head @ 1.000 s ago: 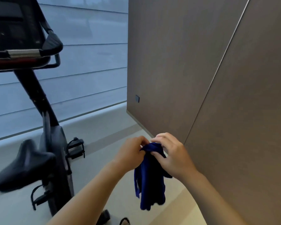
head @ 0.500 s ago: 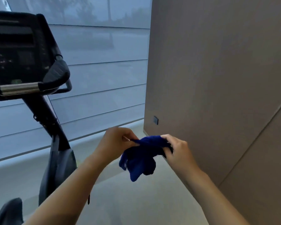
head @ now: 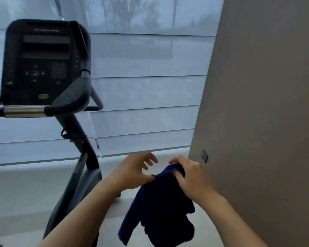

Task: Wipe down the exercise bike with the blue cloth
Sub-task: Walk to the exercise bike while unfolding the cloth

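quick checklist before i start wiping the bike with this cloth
1. Blue cloth in hand: ok, right hand grips its top.
2. Left hand hold: cannot tell; thumb meets the cloth's edge, grip unclear.
3. Cloth folded into a pad: not ok, it hangs bunched.
4. Exercise bike in view, left of the hands: ok.
5. Cloth on the bike: not ok, apart.
6. Cloth damp: cannot tell.
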A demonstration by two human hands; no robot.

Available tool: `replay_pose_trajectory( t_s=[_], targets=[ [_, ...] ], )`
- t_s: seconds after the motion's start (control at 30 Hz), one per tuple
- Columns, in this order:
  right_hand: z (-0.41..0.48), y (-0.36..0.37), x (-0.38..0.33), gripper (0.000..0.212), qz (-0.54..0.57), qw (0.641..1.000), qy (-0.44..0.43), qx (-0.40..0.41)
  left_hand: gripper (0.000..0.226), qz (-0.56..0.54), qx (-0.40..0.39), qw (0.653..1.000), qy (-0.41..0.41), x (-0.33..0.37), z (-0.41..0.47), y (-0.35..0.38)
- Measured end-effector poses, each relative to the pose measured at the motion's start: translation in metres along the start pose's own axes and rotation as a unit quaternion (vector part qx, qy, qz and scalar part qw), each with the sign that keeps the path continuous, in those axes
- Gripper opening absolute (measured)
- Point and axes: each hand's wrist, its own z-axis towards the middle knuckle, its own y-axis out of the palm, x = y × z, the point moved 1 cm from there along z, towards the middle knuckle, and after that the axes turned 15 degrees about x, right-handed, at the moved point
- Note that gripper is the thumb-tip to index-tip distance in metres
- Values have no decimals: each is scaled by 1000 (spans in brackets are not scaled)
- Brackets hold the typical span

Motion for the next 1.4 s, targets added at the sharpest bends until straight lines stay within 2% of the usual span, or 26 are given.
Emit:
replay_pose_trajectory(
  t_s=[0.07, 0.1, 0.17, 0.33, 0.5, 0.6, 0.67, 0.77, 0.87, 1.0, 1.17, 1.3, 1.4],
  targets=[
    [23, 4, 12, 22, -3, 999, -23, -25, 41, -19, -24, 999, -10, 5, 23, 22],
    [34, 5, 20, 23, -1, 999, -29, -32, 32, -22, -23, 999, -8, 9, 35, 32],
    [53, 4, 37, 25, 16, 999, -28, -32, 14, -5, 12, 1000, -12, 13, 58, 46],
    [94, 10, 83, 41, 78, 995, -9, -57, 22, -49, 126, 988, -76, 9, 103, 49],
    [144, 43, 94, 11, 142, 989, -16, -40, 24, -48, 167, 979, -102, -6, 137, 25],
    [179, 66, 88, 14, 177, 983, -40, -32, 22, -33, 168, 977, -125, -25, 153, 11],
    [201, 83, 82, 17, 179, 981, -65, -42, 12, -37, 154, 979, -127, -37, 165, 6],
    [230, 112, 75, 19, 177, 978, -91, -63, 13, -46, 148, 981, -119, -55, 187, -3],
    [260, 134, 76, 20, 191, 977, -64, -74, 11, -15, 186, 976, -116, -73, 214, -25],
    [285, 162, 77, 32, 186, 973, -47, -124, 15, -9, 226, 969, -102, -87, 246, -53],
    [313, 200, 75, 27, 168, 977, -60, -117, 22, -16, 284, 953, -104, -106, 276, -80],
    [340, 222, 73, 13, 126, 982, -65, -127, 24, -9, 312, 942, -122, -117, 281, -96],
    [361, 235, 68, 18, 128, 984, -63, -106, 24, -10, 332, 934, -134, -121, 282, -108]
  ],
)
